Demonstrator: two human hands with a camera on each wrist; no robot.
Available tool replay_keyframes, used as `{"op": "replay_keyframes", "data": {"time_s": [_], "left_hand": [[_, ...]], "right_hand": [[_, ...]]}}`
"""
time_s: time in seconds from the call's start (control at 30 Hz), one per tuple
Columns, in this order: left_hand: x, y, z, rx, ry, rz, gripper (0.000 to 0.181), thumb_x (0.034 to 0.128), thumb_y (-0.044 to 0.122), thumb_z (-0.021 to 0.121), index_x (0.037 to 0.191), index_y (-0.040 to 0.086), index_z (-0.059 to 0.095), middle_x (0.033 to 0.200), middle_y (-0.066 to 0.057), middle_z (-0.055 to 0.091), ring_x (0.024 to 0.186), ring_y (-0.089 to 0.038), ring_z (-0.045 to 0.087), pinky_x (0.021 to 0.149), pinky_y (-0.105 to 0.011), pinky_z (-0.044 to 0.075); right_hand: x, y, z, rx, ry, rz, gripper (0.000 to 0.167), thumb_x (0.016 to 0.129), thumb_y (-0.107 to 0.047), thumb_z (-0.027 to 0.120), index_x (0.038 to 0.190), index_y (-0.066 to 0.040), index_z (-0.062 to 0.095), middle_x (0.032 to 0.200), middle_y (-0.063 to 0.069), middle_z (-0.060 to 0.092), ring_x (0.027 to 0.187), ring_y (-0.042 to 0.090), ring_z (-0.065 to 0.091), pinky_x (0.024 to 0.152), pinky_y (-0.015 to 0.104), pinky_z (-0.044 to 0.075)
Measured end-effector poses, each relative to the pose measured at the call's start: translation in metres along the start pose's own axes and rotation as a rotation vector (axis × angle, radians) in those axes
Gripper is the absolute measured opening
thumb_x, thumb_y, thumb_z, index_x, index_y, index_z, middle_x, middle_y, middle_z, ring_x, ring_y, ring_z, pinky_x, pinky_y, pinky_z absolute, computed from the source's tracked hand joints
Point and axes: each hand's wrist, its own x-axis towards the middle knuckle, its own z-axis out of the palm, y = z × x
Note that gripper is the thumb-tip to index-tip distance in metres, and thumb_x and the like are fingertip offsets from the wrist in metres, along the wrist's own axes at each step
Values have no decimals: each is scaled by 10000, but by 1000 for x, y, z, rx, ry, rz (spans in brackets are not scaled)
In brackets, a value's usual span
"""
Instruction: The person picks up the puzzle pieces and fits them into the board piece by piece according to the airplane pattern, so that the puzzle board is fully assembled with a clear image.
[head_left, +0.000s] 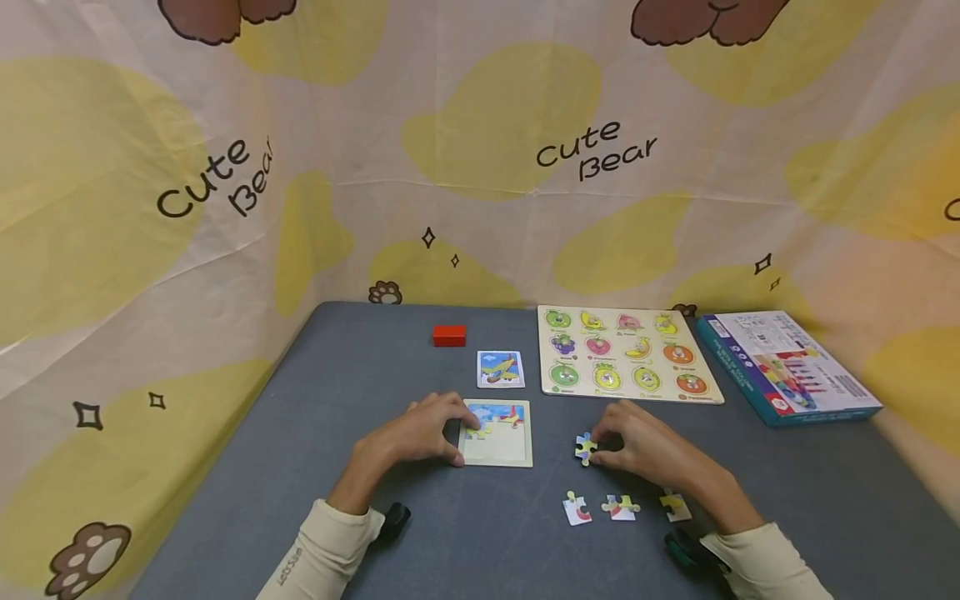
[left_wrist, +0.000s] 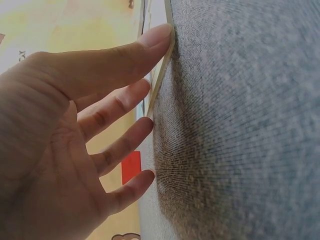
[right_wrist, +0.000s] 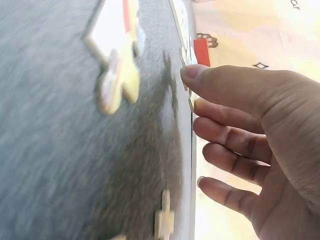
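Observation:
A small square puzzle tray (head_left: 510, 454) lies on the table, its upper part filled with blue-sky picture pieces and its lower part bare. My left hand (head_left: 427, 429) holds the tray at its left side, thumb at the lower left edge and a fingertip over the left pieces. The left wrist view shows the thumb (left_wrist: 157, 36) against the tray's rim, other fingers spread. Between thumb and index finger, my right hand (head_left: 648, 437) pinches a purple-and-yellow puzzle piece (head_left: 584, 450) just right of the tray. Loose puzzle pieces (head_left: 577, 508), (head_left: 621, 507), (head_left: 677, 505) lie nearer me.
Behind the tray lies an airplane picture card (head_left: 500, 369), with a red block (head_left: 449, 336) farther back. A fruit board (head_left: 630, 354) is at the back right, beside a flat teal box (head_left: 791, 367). Patterned cloth (head_left: 480, 150) hangs around the table.

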Motion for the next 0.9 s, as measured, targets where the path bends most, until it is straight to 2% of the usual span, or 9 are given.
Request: {"op": "replay_keyframes", "data": {"time_s": [0.37, 0.67, 0.9], "left_hand": [[1, -1, 0, -1, -2, -8, 483, 784, 167, 942, 1237, 194, 776, 1234, 19, 623, 1164, -229, 516, 993, -539, 374], [0, 0, 1, -7, 0, -13, 478, 787, 168, 944, 1235, 195, 778, 1244, 19, 624, 1176, -236, 516, 1015, -557, 376], [1, -2, 2, -9, -5, -23, 474, 795, 174, 940, 1240, 200, 775, 1249, 21, 617, 1185, -240, 516, 1025, -573, 373]], "right_hand": [[32, -21, 8, -10, 14, -45, 213, 889, -337, 869, 1037, -198, 805, 1067, -92, 675, 1025, 125, 569, 927, 424, 536], [57, -38, 19, -51, 23, -163, 237, 896, -322, 866, 1053, -151, 816, 1052, -60, 690, 1029, 145, 591, 916, 404, 537], [68, -48, 30, -41, 5, -193, 218, 907, -314, 858, 1035, -143, 815, 1027, -46, 683, 993, 144, 578, 893, 387, 529]]}}
